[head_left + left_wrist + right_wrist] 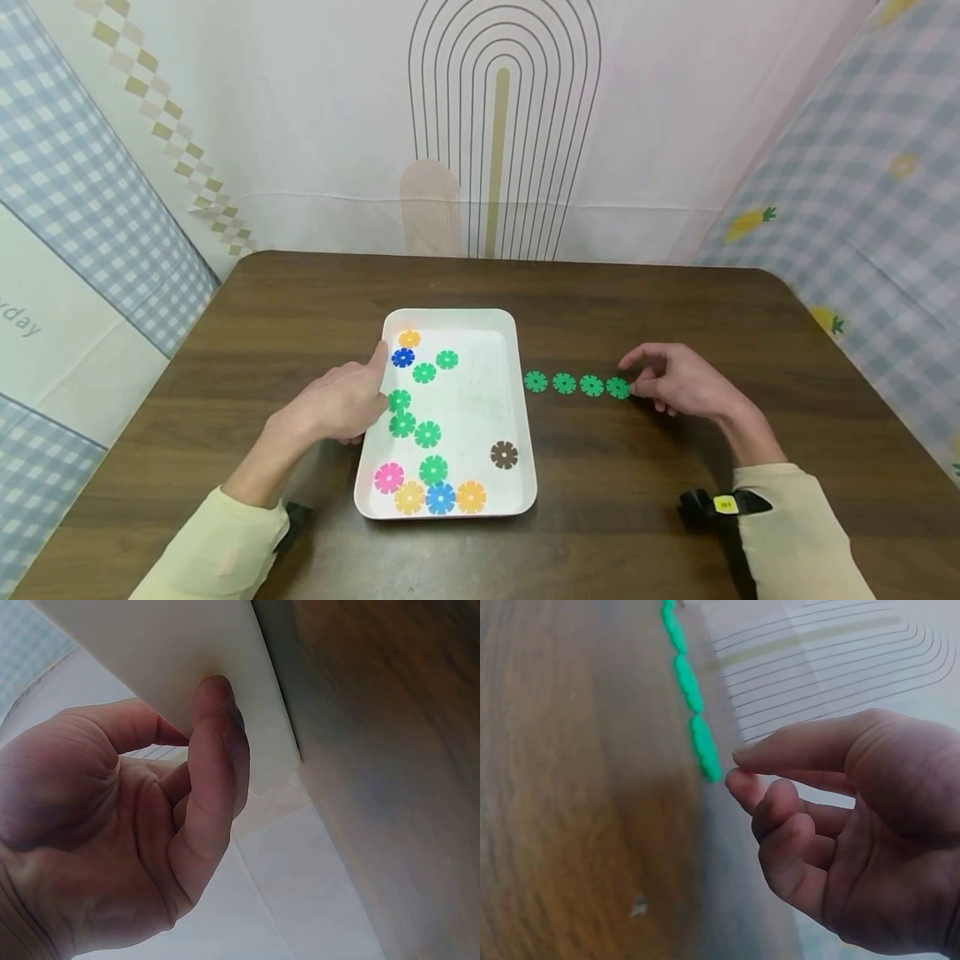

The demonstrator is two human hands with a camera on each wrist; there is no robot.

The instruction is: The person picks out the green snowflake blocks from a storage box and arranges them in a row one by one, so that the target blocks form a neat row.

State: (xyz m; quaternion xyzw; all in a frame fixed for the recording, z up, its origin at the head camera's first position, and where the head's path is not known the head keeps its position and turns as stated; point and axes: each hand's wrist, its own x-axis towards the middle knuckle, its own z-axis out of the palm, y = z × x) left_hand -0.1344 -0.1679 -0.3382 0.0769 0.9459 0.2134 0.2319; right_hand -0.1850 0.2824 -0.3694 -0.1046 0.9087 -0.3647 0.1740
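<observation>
A white tray lies on the table, and my left hand grips its left rim. In the left wrist view the fingers of the left hand press against the tray's outer wall. Several green notched plastic discs lie flat in a row to the right of the tray. At the row's right end my right hand hovers beside the last green disc. The right wrist view shows that right hand with loosely bent fingers, nothing held, the tips just off the end disc.
Inside the tray are more green discs, a dark blue disc, a pink one, a brown one, a light blue one and orange ones. A patterned cloth hangs behind the wooden table.
</observation>
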